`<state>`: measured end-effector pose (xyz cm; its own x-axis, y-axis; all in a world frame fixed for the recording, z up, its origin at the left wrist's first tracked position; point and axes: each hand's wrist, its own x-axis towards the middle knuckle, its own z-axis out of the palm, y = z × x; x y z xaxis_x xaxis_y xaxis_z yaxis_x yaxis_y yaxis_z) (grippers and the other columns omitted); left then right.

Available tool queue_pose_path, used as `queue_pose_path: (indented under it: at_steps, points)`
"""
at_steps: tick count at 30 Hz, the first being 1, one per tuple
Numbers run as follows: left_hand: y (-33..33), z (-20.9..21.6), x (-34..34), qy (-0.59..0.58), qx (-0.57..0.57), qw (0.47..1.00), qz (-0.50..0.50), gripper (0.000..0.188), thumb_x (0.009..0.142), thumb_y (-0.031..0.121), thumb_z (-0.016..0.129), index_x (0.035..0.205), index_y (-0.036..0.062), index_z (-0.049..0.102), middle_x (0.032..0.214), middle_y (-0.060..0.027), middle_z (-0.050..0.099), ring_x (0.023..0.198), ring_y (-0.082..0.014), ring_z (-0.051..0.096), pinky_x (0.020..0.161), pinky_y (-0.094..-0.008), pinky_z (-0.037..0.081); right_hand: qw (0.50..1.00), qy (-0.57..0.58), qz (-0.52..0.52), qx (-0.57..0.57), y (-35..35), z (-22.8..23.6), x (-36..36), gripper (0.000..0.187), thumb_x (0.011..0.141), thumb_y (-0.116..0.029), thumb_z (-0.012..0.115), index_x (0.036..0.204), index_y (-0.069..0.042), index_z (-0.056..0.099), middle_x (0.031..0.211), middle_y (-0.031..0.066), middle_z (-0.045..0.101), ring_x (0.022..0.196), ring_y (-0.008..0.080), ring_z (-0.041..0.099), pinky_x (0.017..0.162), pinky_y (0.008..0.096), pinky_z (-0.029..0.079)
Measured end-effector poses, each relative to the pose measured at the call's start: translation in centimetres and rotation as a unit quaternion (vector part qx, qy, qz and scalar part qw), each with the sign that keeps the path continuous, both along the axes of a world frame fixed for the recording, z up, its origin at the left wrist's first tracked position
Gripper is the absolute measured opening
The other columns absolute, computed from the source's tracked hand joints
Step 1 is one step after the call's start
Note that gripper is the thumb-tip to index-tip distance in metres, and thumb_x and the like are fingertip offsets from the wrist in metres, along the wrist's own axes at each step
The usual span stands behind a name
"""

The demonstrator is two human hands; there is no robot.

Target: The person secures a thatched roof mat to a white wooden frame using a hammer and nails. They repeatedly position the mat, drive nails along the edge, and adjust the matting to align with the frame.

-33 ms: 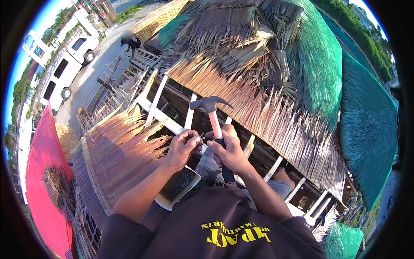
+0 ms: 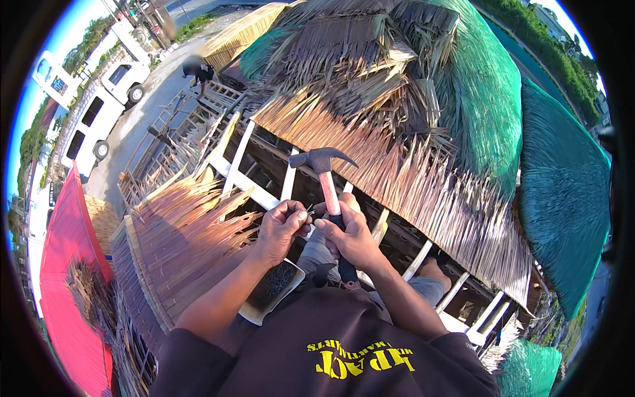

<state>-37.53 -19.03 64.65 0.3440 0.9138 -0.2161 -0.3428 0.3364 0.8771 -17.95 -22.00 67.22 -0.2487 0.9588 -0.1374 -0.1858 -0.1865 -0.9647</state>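
Hammer (image 2: 327,185): head far, handle gripped by right hand (image 2: 354,236). Nail (image 2: 311,212), apparently: pinched in fingers of left hand (image 2: 281,233), left of handle. Tray (image 2: 254,311): near left. Risk: loosened pinch could drop nail between beams (image 2: 418,259).

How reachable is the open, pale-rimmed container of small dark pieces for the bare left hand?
Probably yes: the container lies beside the left forearm, its dark contents in view, though the left hand seems to pinch what looks like a thin nail.

1 downward fisheye view from head height, close above the hands (image 2: 281,233)
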Motion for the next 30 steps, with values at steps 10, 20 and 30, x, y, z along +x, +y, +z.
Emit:
queue_pose_path:
  at_steps: [10,20,30]
  points:
    - [-4.1,5.0,9.5,0.006,0.101,0.995,0.024,0.008,0.098,0.006,0.061,0.104,0.0027,0.058,0.089,0.0009,0.06,0.074,-0.005,0.056,0.07,-0.0221,0.049,0.968,0.171,-0.174,0.054,-4.2,2.5,3.8,0.017,0.099,-0.015,0.067,0.103,0.0,0.06,0.07,0.0,0.059,0.048,0.0029,0.05,0.041,0.019,0.039]
    - [9.0,-7.1,8.3,-0.008,0.036,0.994,0.104,0.005,0.094,0.001,0.055,0.093,0.0021,0.05,0.11,-0.0133,0.065,0.1,-0.0155,0.065,0.088,-0.03,0.053,0.972,-0.119,-0.203,-0.011,8.1,-6.5,2.8,0.021,0.096,-0.019,0.068,0.093,0.0,0.061,0.072,0.0084,0.063,0.064,0.0156,0.06,0.061,0.0344,0.049]
    - [34.4,-25.9,3.8,0.159,0.039,0.973,0.161,0.015,0.105,0.015,0.051,0.108,0.0002,0.051,0.093,-0.0105,0.068,0.076,-0.0128,0.068,0.067,-0.0255,0.054,0.952,-0.275,-0.111,-0.077,34.1,-22.4,1.0,0.027,0.097,-0.024,0.066,0.093,0.002,0.058,0.07,0.0172,0.063,0.06,0.0302,0.064,0.059,0.0404,0.05]
